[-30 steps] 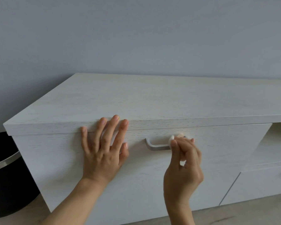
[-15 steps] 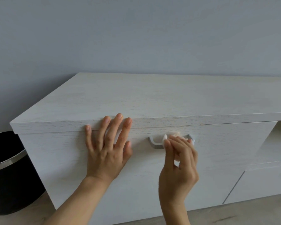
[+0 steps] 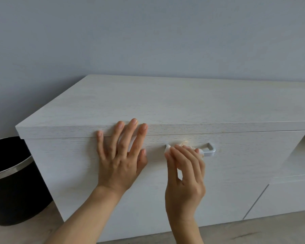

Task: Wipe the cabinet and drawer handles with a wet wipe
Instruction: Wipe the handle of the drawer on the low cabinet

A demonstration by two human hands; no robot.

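From the head camera, the left hand (image 3: pixel 120 155) lay flat against the front of the pale cabinet (image 3: pixel 183 103), fingers spread wide and gripping nothing, the longer fingertips reaching up over the thick edge of the top board; the surface there was a whitewashed wood grain, matte and finely streaked. The right hand (image 3: pixel 185 175) was up at the drawer handle (image 3: pixel 209 150), fingers pinched together on a crumpled white wet wipe (image 3: pixel 167 149); the wipe bunched over the left end and middle of the handle, a soft puckered wad poking out past the fingertips and above them. Only the right end of the handle showed, a squared loop of brushed silver metal with a rounded corner, standing out from the drawer front. To the right the cabinet stepped in to an open recess, with a lower drawer front (image 3: pixel 289 196) beneath it, same pale grain. At the left, beside the cabinet's end panel, stood a round black bin (image 3: pixel 12 191) with a shiny metal rim band; it sat on a light wood-look floor (image 3: pixel 253 233); behind everything, a plain grey-blue wall (image 3: pixel 148 41), smooth and bare.
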